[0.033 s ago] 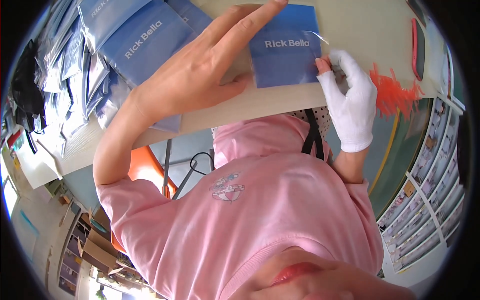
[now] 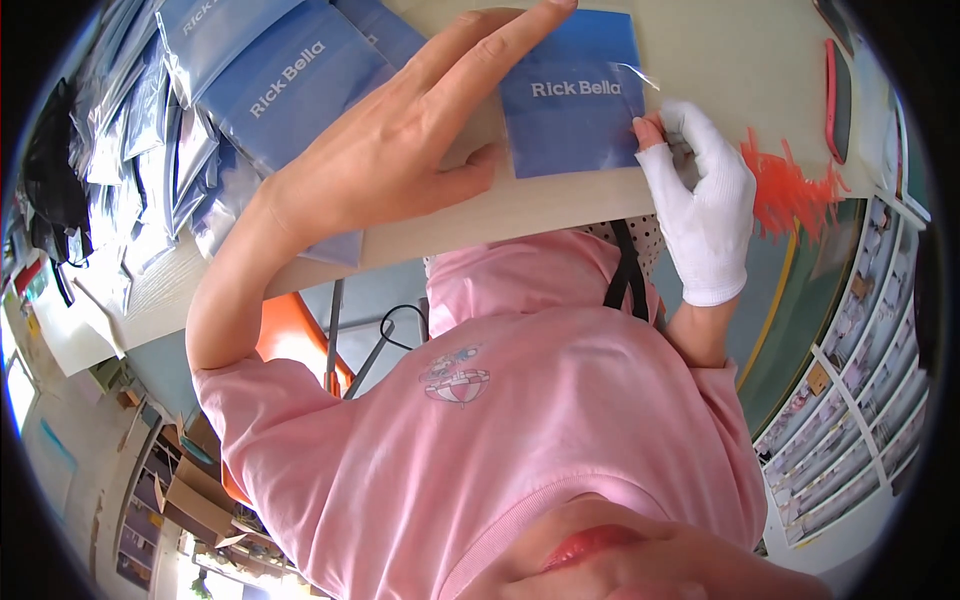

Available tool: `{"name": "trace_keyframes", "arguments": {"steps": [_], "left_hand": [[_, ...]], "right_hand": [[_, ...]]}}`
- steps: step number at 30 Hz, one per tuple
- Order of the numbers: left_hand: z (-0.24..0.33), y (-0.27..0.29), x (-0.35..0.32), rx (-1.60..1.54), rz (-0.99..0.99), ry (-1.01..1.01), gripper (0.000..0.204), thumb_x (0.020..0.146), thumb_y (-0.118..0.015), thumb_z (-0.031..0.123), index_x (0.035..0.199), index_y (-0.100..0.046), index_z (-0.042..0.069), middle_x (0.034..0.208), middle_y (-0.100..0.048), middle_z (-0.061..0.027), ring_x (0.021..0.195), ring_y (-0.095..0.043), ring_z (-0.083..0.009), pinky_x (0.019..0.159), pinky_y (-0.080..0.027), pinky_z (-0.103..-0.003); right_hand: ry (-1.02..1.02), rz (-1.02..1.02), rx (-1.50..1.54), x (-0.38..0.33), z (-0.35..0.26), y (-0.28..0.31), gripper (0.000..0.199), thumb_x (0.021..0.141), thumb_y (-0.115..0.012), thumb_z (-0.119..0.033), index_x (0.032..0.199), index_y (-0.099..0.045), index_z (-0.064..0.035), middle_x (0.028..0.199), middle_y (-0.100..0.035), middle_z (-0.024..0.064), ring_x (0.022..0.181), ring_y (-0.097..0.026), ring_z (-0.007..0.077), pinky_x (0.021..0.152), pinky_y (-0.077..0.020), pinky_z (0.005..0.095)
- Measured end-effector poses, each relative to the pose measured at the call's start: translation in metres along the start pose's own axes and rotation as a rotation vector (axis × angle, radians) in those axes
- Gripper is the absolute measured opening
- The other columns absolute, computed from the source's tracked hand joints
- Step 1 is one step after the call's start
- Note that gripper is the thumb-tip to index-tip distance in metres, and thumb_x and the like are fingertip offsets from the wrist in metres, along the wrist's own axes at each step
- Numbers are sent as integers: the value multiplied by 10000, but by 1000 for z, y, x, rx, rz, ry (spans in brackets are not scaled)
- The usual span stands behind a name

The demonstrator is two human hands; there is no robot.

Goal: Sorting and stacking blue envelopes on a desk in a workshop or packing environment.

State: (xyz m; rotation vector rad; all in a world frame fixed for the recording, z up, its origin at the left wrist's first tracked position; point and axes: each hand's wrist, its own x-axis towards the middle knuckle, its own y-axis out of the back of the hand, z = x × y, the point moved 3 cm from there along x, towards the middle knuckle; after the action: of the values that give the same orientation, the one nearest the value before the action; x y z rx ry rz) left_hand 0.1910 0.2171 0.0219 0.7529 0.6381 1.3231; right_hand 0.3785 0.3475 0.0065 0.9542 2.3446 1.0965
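Observation:
A flat blue packet (image 2: 570, 130) in clear plastic, with white lettering, lies at the table's near edge in front of me. My right hand (image 2: 705, 190) wears a white glove that leaves the thumb tip bare. Thumb and fingers pinch the packet's right edge, while a bit of shiny clear film (image 2: 638, 75) stands up just above. Bare and stretched out, my left hand (image 2: 410, 130) spans the packet's left side with thumb and fingers apart. Its fingertips reach the packet's far left part; whether they press on it I cannot tell.
Overlapping blue packets (image 2: 285, 90) and a heap of plastic-wrapped ones (image 2: 150, 140) cover the table's left. Orange-red strips (image 2: 790, 185) lie beside my right hand, with a red-edged phone-like object (image 2: 833, 100) farther right. The table's near edge (image 2: 560, 200) runs just below the packet.
The packet and my right hand have shifted very slightly to the right and nearer. My left hand stays in place.

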Motion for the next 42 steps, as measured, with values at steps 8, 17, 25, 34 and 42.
{"name": "trace_keyframes", "arguments": {"steps": [8, 17, 25, 34, 42], "left_hand": [[1, 2, 6, -367, 159, 211, 978, 796, -788, 77, 1562, -191, -33, 1416, -390, -262, 1264, -482, -396, 1053, -452, -394], [1, -8, 11, -266, 183, 240, 958, 790, -808, 103, 1558, -243, 5, 1371, -407, -237, 1237, -497, -382, 1024, -472, -402], [1, -8, 11, -76, 184, 192, 946, 782, -815, 113, 1549, -272, 5, 1378, -416, -238, 1225, -507, -382, 1018, -471, -418], [-10, -32, 5, -54, 405, 157, 889, 680, -832, 4, 1481, -466, 130, 1413, -479, -135, 1198, -587, -296, 1001, -503, -396], [-9, -21, 4, -129, 450, 118, 842, 717, -814, 67, 1474, -446, 96, 1368, -468, -190, 1202, -541, -393, 983, -504, -433]], "right_hand": [[-43, -29, 23, 2, 2, -1, 183, 849, -752, -138, 972, -665, -33, 815, -705, 96, 693, -678, 218, 651, -526, 325], [8, -1, 41, 4, 2, 0, 179, 846, -753, -142, 955, -659, -37, 801, -694, 83, 683, -676, 202, 644, -525, 317], [-16, 10, 60, 3, 4, -1, 173, 841, -756, -132, 943, -650, -40, 806, -693, 69, 673, -677, 186, 631, -529, 308], [-19, 191, -324, -7, 12, -6, 312, 809, -754, -111, 1091, -622, -89, 915, -689, 81, 737, -649, 285, 636, -518, 401], [645, 100, -259, -14, -36, -19, 529, 831, -697, -273, 1316, -609, -79, 1305, -578, 159, 1196, -548, 381, 987, -442, 506]]}}
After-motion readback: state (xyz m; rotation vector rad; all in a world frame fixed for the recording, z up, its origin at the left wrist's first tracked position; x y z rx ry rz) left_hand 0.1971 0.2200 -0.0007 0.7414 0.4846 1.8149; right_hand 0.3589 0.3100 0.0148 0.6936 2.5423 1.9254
